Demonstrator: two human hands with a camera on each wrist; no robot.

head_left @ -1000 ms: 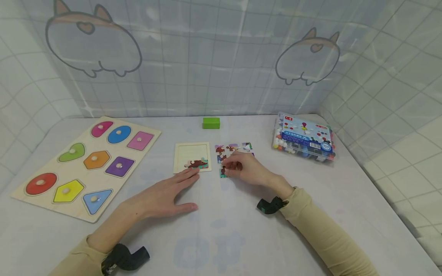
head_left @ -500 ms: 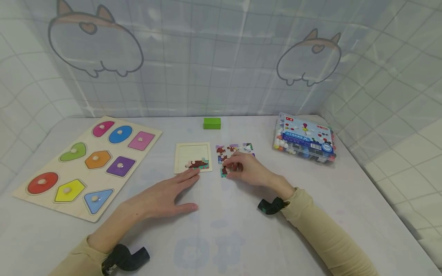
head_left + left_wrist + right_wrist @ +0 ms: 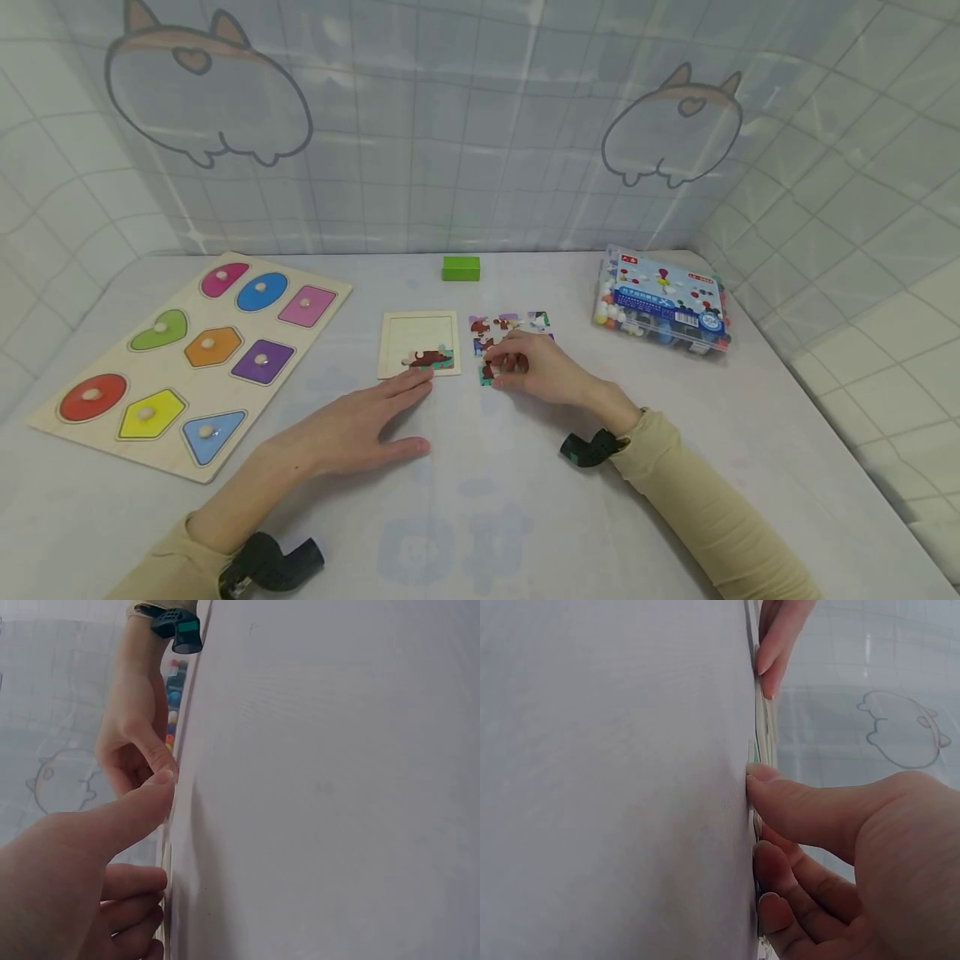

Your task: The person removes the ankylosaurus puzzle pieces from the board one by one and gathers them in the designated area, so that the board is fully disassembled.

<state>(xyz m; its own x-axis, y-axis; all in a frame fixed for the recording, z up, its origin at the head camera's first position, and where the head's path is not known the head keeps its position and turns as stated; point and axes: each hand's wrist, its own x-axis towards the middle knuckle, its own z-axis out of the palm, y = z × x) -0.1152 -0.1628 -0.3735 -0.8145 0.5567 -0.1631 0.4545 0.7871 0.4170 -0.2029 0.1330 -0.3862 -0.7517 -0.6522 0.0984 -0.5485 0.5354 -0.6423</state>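
A small wooden puzzle tray point(image 3: 386, 343) lies on the table, a few joined brown and teal jigsaw pieces point(image 3: 431, 357) in its lower right. My left hand point(image 3: 360, 429) lies flat with fingers straight, fingertips at the tray's near edge. Beside the tray is a group of loose jigsaw pieces point(image 3: 480, 326), partly covered by my right hand point(image 3: 543, 367). Its thumb and curled fingers pinch a brown and teal jigsaw piece point(image 3: 487, 372) at the group's near left corner. In the right wrist view, the thumb point(image 3: 802, 806) presses at the thin edge of a jigsaw piece point(image 3: 755, 754) low on the table.
A large wooden shape board point(image 3: 281, 333) with several knobbed coloured shapes lies at the left. A green block point(image 3: 461, 268) sits at the back. At the back right is a clear plastic box point(image 3: 660, 300) of small coloured parts. Tiled-pattern curtain surrounds the table.
The head view has shifted very slightly. Both hands stay almost where they were, the right still at the same jigsaw piece.
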